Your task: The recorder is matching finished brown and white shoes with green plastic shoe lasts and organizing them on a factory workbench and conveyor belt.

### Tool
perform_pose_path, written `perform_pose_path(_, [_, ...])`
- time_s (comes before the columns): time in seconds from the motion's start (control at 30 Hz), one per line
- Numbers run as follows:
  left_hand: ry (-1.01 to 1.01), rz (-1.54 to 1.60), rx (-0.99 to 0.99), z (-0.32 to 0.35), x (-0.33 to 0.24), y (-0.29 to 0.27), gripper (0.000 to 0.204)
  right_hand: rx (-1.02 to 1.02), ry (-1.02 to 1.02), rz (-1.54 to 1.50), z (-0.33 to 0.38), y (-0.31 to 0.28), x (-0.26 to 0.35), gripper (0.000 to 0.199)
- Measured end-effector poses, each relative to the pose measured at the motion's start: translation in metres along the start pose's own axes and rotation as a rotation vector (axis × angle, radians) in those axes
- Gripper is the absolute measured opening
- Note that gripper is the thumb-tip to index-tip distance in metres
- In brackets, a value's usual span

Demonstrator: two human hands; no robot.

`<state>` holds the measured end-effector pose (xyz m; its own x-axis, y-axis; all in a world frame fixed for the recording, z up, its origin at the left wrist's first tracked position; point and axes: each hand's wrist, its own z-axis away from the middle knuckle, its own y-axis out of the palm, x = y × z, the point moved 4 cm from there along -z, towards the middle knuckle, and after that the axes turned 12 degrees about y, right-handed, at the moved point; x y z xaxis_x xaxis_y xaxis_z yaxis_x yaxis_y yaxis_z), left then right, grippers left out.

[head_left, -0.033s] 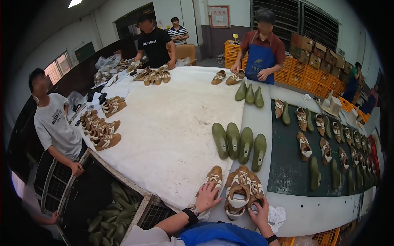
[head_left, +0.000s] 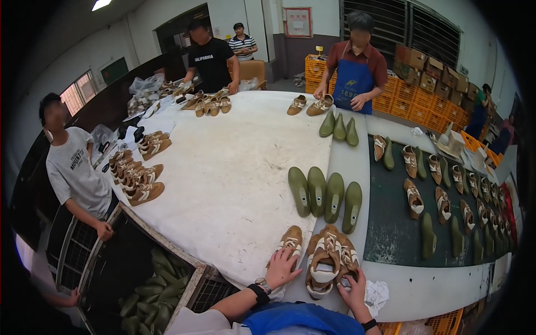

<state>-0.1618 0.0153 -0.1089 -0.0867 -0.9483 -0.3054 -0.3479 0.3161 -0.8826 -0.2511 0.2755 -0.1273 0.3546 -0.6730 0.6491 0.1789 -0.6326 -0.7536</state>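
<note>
Tan and white sneakers lie at the table's near edge in front of me. My left hand (head_left: 283, 270) rests over the back part of the left sneaker (head_left: 291, 239), its fingers stretched out and apart. My right hand (head_left: 354, 291) has thumb and fingers at the heel of the right sneaker (head_left: 349, 258), gripping it. Between them sits another sneaker (head_left: 324, 259), its opening toward me; part of a further shoe shows under its heel. Just beyond, several green shoe lasts (head_left: 334, 198) lie in a row.
A dark green belt (head_left: 391, 223) with sneakers and lasts runs along the right. A bin (head_left: 198, 273) of green lasts stands at lower left. Crumpled white paper (head_left: 377, 296) lies by my right hand. Co-workers stand around the white table (head_left: 240, 167), with more sneakers at its left edge.
</note>
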Motion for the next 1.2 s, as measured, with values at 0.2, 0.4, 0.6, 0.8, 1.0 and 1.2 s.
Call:
perform_pose_path(0.2, [-0.001,0.011,0.006,0.000,-0.001,0.000,0.046,-0.016,-0.010,0.023,0.000,0.002,-0.002,0.036])
perform_pose_path(0.4, [0.001,0.010,0.005,-0.001,-0.001,-0.001,0.047,0.003,-0.036,0.084,-0.003,-0.004,0.003,0.041])
perform_pose_path(0.6, [0.031,0.004,-0.025,-0.003,0.001,-0.001,0.046,0.230,0.054,0.171,-0.065,-0.046,0.023,0.046])
perform_pose_path(0.8, [0.012,0.003,-0.002,-0.003,0.001,0.001,0.047,0.092,-0.120,0.277,-0.154,-0.052,0.055,0.052])
perform_pose_path(1.0, [-0.004,0.005,0.005,-0.005,0.000,0.002,0.046,0.262,0.042,0.516,-0.230,-0.010,0.067,0.056])
perform_pose_path(1.2, [-0.024,0.014,0.012,-0.008,0.001,0.002,0.043,0.271,0.041,0.711,-0.258,0.034,0.032,0.061])
